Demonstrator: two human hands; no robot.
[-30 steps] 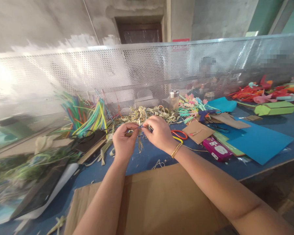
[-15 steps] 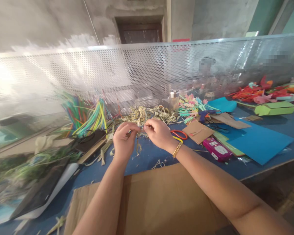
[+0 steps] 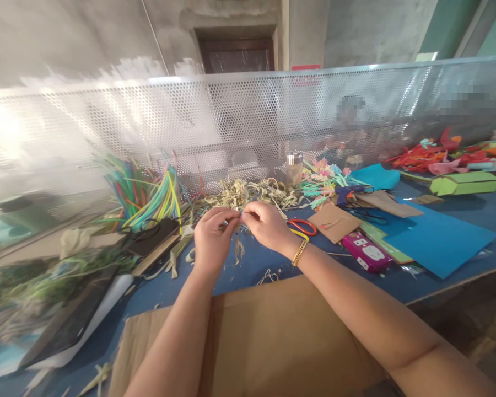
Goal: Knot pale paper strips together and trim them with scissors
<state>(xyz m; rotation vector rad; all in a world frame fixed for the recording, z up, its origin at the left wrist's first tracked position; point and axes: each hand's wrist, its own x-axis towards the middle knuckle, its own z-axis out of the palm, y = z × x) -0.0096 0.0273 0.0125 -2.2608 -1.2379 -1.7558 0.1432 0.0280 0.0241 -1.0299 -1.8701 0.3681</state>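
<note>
My left hand [image 3: 212,238] and my right hand [image 3: 268,225] meet fingertip to fingertip above the blue table [image 3: 491,212]. Both pinch a small piece of dried straw-coloured strip [image 3: 238,248], whose frayed end hangs down between them. A gold bracelet [image 3: 299,252] circles my right wrist. Just behind the hands lies a heap of pale dried strips [image 3: 252,193]. Orange-handled scissors [image 3: 302,226] rest right of my right hand.
Coloured tubes [image 3: 149,193] fan out at the left, by a black pouch [image 3: 151,237]. A metal jar [image 3: 293,168], paper flowers [image 3: 326,179], cardboard pieces [image 3: 337,220], a pink box [image 3: 366,252] and blue sheets [image 3: 434,237] lie right. Brown cardboard [image 3: 273,342] covers the near edge. A perforated metal screen [image 3: 248,118] backs the table.
My hands have drawn closer together, fingertips now touching, and the left hand shifted slightly right. The hanging strip moved a little with them.
</note>
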